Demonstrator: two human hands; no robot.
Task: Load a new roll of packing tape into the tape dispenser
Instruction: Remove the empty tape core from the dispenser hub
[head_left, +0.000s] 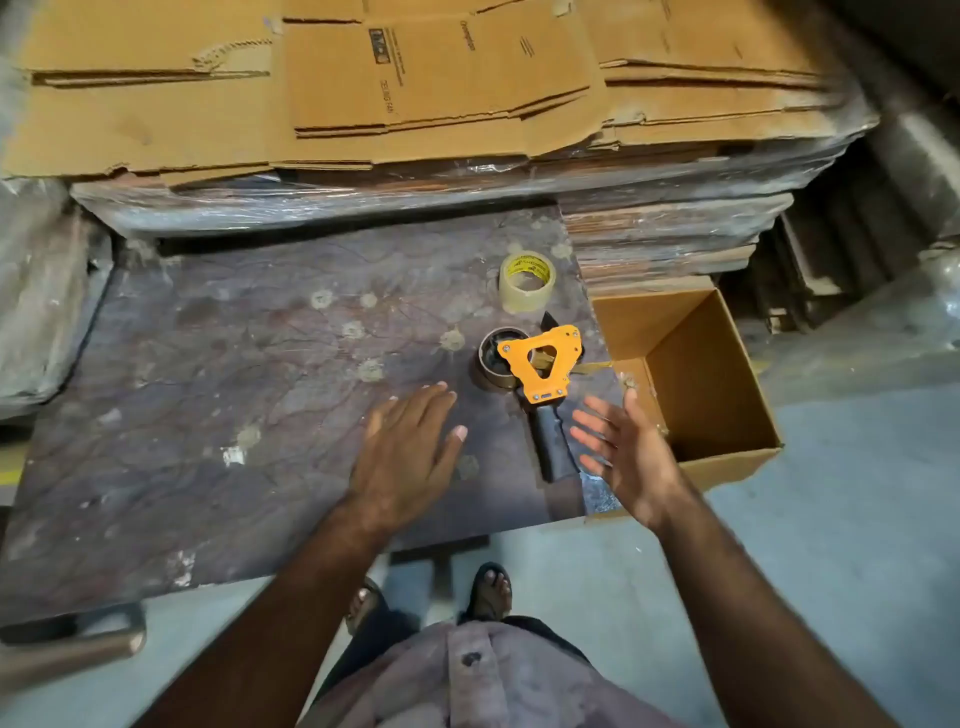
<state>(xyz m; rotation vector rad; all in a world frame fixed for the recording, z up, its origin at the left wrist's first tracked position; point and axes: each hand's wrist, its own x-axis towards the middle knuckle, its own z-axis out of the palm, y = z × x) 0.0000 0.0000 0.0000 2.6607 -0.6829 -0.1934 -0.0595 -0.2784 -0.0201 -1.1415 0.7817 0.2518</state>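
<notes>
Tape dispenser (540, 366): lies on its side on the dark, stained table (208, 364), near the table's right edge; orange frame uppermost, black handle (555, 441) pointing toward the person. What lies under the orange plate is hidden.
Spool in dispenser (493, 356): a brown ring sits on the hub, half covered by the orange frame; whether any tape is left on it cannot be told.
New tape roll (527, 280): clear tape with a yellow printed core, standing flat on the table just beyond the dispenser, apart from it. The print is too small to read.
Left hand (410, 452): flat, palm down, fingers spread and empty, over the table just left of the handle; whether it touches the surface is unclear.
Right hand (621, 452): palm turned inward, fingers loosely spread, holding nothing, just right of the handle and not touching it; its outline is blurred.
Cardboard box (727, 395): open-topped, beside the table's right edge; its near corner is covered by the right hand.
Flattened cartons (415, 88): stacked behind the table, cut off by the top of the view.
</notes>
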